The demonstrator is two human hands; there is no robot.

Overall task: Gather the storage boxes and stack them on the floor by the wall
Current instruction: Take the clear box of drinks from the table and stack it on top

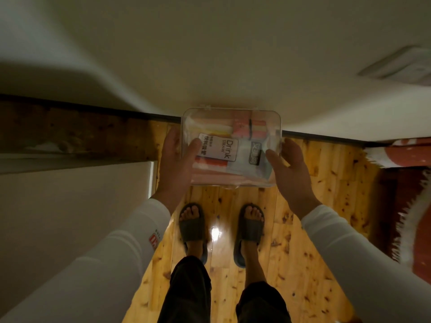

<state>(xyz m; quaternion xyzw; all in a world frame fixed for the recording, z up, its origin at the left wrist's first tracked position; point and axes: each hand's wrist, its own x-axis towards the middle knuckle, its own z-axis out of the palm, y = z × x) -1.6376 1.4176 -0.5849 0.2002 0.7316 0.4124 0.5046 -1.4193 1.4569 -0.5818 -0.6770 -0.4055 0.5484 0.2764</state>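
You held a clear storage box [231, 145] between both hands above the wooden floor [303, 206], close to the wall [233, 66]. Your left hand [177, 164] gripped its left side, thumb pressed on the lid. Your right hand [289, 169] cupped the right side, fingers spread. Your slippers [192, 226] stood just below it.

You have one clear box [231, 148], two hands on it, two slippers, and one rug [405, 206].
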